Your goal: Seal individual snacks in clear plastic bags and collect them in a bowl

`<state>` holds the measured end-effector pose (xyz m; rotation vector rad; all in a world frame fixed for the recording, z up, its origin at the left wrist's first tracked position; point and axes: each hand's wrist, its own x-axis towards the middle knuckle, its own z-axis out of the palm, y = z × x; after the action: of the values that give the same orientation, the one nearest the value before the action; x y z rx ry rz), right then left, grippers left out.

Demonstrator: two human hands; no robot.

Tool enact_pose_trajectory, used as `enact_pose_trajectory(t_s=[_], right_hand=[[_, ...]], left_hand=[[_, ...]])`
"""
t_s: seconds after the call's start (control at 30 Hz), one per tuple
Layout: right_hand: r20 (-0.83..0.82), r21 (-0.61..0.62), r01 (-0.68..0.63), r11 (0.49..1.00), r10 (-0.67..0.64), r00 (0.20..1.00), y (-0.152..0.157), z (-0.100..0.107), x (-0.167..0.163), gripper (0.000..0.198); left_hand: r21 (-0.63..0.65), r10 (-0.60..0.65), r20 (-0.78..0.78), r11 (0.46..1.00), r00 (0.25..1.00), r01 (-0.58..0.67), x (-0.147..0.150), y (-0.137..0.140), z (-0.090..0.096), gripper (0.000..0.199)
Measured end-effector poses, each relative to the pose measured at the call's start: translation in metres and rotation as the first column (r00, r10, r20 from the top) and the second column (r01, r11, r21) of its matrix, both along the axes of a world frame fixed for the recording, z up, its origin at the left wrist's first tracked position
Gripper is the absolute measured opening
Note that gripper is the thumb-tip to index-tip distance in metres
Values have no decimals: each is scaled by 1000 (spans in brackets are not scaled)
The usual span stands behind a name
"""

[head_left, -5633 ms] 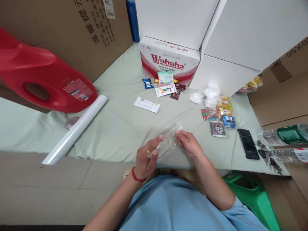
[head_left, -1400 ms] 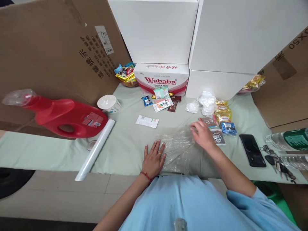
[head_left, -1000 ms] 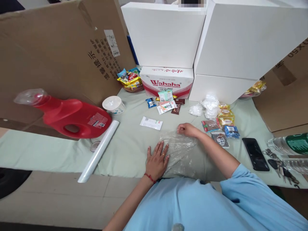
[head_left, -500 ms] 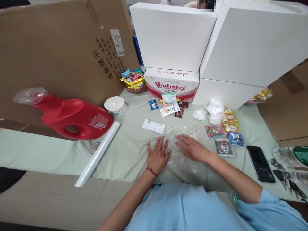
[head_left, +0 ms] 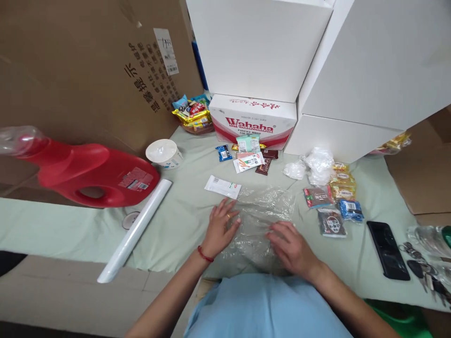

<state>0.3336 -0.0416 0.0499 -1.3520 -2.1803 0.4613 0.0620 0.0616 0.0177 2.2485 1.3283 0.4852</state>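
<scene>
A clear plastic bag (head_left: 259, 220) lies spread and wrinkled on the green cloth in front of me. On its left edge is my left hand (head_left: 221, 226), open with the fingers apart. My right hand (head_left: 291, 246) rests at the bag's right side, fingers spread and slightly bent, gripping nothing. Just beyond my left fingertips lies a white snack packet (head_left: 223, 187). Farther back, a small pile holds another white packet (head_left: 248, 162), a mint-green packet (head_left: 248, 143), brown bars (head_left: 263, 166) and a blue packet (head_left: 223, 153).
To the left are a red detergent jug (head_left: 102, 176), a white roll (head_left: 136, 230) and a paper bowl (head_left: 164, 152). A Wahaha box (head_left: 252, 123) stands behind. At right are crumpled clear bags (head_left: 319, 164), several snack packets (head_left: 333, 223), a phone (head_left: 388, 251) and keys (head_left: 428, 277).
My right hand has moved nearer to me over the bag. My left hand has shifted slightly left, and the bag now lies flatter and wider. The view has tilted down a little.
</scene>
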Motion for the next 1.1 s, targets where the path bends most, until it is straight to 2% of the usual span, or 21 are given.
enact_pose_trajectory(t_s=[0.13, 0.23, 0.3, 0.37, 0.47, 0.53, 0.6, 0.7, 0.8, 0.97, 1.1], right_hand=[[76, -45, -157, 987, 160, 984, 13, -31, -24, 36], [81, -64, -161, 985, 166, 983, 11, -56, -21, 35], [87, -68, -140, 988, 146, 985, 7, -66, -18, 36], [98, -66, -135, 989, 141, 985, 3, -69, -17, 36], [103, -55, -134, 989, 139, 985, 2, -66, -20, 36], [95, -49, -124, 991, 129, 987, 3, -64, -23, 36], [84, -44, -108, 993, 112, 990, 5, -62, -25, 36], [67, -52, -90, 995, 94, 993, 7, -62, -25, 36], [48, -56, -93, 994, 96, 994, 7, -62, -24, 36], [34, -37, -96, 995, 97, 995, 8, -61, -24, 34], [29, -31, -103, 994, 104, 994, 9, -59, -24, 31]], left_hand=[[104, 130, 89, 985, 987, -139, -16, 50, 25, 36], [198, 260, 31, 945, 965, -261, -28, 116, 34, 35], [210, 342, -58, 923, 938, -323, -33, 169, 37, 37], [198, 386, -127, 913, 914, -358, -34, 224, 38, 44], [208, 394, -143, 909, 908, -362, -28, 295, 42, 58], [200, 397, -150, 909, 905, -366, -21, 328, 43, 64], [184, 409, -163, 907, 898, -380, -15, 349, 41, 62], [176, 425, -188, 902, 886, -395, -13, 357, 33, 50], [202, 425, -208, 900, 881, -387, -16, 347, 25, 41], [251, 437, -229, 890, 870, -381, -25, 314, 22, 32], [287, 462, -228, 873, 857, -394, -28, 273, 21, 31]])
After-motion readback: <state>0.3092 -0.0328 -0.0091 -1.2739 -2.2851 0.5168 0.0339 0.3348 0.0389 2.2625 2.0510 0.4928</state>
